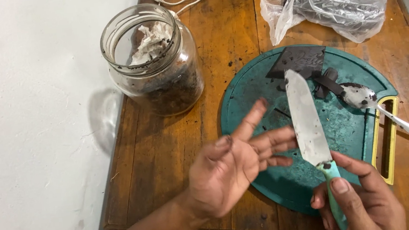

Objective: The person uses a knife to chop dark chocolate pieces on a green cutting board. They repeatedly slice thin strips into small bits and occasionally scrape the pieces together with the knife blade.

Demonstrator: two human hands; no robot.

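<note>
Knife (307,120) over the teal cutting board (257,95), long axis running away from the person, tip toward the dark slab (299,60). Right hand (360,200) clamped on its handle; left hand (232,165) nearer the blade, fingers spread, touching its flat. Spoon (381,110) on board's right edge.

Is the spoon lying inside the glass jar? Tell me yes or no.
No: the spoon lies on the green cutting board, apart from the glass jar.

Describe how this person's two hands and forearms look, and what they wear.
Both hands are bare: no gloves, rings or watch show. The left hand has dark crumbs and smears stuck to its fingertips, and its forearm is bare with no sleeve in view. The right hand shows short, plain nails; its wrist is cut off by the frame edge.
</note>
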